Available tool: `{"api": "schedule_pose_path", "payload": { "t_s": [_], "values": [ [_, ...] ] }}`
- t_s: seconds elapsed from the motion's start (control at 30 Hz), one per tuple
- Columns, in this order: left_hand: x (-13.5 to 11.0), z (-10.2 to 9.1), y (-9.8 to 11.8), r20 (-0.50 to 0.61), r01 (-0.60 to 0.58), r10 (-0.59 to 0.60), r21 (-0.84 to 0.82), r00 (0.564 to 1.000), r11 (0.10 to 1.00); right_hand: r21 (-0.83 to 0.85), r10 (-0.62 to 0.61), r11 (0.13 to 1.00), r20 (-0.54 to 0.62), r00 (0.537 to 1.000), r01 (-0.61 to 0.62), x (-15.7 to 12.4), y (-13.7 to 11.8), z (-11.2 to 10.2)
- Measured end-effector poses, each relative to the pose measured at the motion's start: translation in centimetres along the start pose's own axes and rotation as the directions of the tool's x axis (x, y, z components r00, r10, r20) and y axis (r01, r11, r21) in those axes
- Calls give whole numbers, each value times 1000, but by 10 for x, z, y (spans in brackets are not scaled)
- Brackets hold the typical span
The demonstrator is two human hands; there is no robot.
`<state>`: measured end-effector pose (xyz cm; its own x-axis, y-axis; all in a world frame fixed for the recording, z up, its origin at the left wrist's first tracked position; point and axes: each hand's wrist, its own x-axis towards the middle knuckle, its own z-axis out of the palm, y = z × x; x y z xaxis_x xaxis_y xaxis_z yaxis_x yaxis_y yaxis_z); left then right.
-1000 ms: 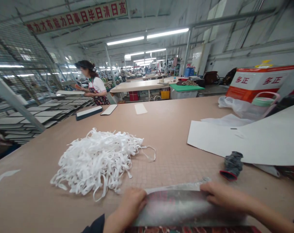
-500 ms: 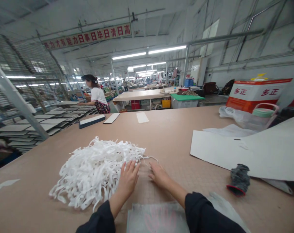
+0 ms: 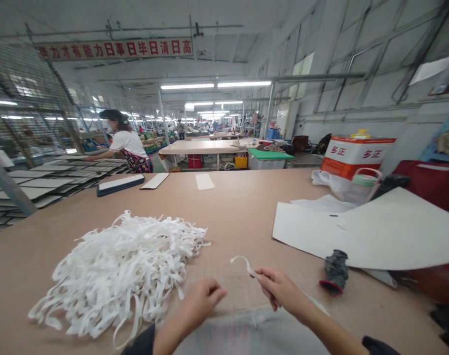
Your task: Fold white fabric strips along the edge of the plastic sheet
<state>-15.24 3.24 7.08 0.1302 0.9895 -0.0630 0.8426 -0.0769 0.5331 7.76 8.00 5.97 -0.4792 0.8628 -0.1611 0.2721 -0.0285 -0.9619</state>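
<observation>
A big heap of white fabric strips (image 3: 117,273) lies on the brown table (image 3: 232,212) at the left. My right hand (image 3: 280,291) pinches one white strip (image 3: 243,262), whose free end curls up and to the left above the table. My left hand (image 3: 202,301) hovers just right of the heap with its fingers loosely curled; nothing shows in it. A clear plastic sheet (image 3: 246,333) lies at the near edge under both forearms.
A large white card sheet (image 3: 376,234) covers the right side, with a rolled dark glove (image 3: 333,271) in front of it. A red-and-white box (image 3: 354,155) and a plastic bag (image 3: 331,185) stand behind. A person (image 3: 124,143) works at racks of boards at the far left.
Both hands have drawn back from the heap's right edge toward me. My right hand has taken one strip from the heap and lifted it.
</observation>
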Motion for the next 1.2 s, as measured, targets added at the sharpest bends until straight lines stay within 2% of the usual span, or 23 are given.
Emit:
{"api": "schedule_pose_path", "payload": {
  "t_s": [0.03,0.07,0.1,0.17,0.27,0.33,0.4,0.5,0.67,0.8,0.9,1.07,1.2],
  "values": [
    [-7,9,13,214,67,-12,-254,977,965,8,-6,1000,15,1000,6,-6,-6,7],
    [-14,18,24,323,144,19,-473,946,869,19,-4,1000,45,999,3,-12,-13,14],
    [-19,25,33,356,203,49,-634,933,747,36,4,999,85,996,-7,-17,-19,22],
    [-25,31,46,323,264,42,-836,946,481,87,37,995,172,984,-52,-28,-28,33],
    [-24,27,53,249,257,-68,-946,966,199,122,98,983,261,960,-134,-38,-32,40],
    [-21,19,49,203,218,-148,-972,968,90,105,131,980,282,950,-167,-42,-30,39],
    [-18,10,42,150,164,-224,-986,963,43,79,151,981,276,949,-179,-45,-26,34],
    [-16,0,27,94,108,-314,-994,945,27,35,169,982,241,956,-183,-48,-19,23],
    [-21,-13,5,8,48,-453,-996,891,77,-29,180,984,179,967,-178,-43,9,-5],
    [-27,-17,-10,-29,33,-502,-993,865,114,-69,221,975,227,949,-211,-38,37,-22],
    [-32,-15,-19,-53,41,-528,-985,848,165,-102,258,965,228,939,-240,-40,46,-27],
    [-50,-1,-38,-17,182,-527,-928,850,324,-243,223,952,137,965,-186,-48,46,-34],
    [-67,17,-50,44,319,-498,-816,866,482,-464,122,882,61,991,-80,-48,57,-36]
  ]
}}
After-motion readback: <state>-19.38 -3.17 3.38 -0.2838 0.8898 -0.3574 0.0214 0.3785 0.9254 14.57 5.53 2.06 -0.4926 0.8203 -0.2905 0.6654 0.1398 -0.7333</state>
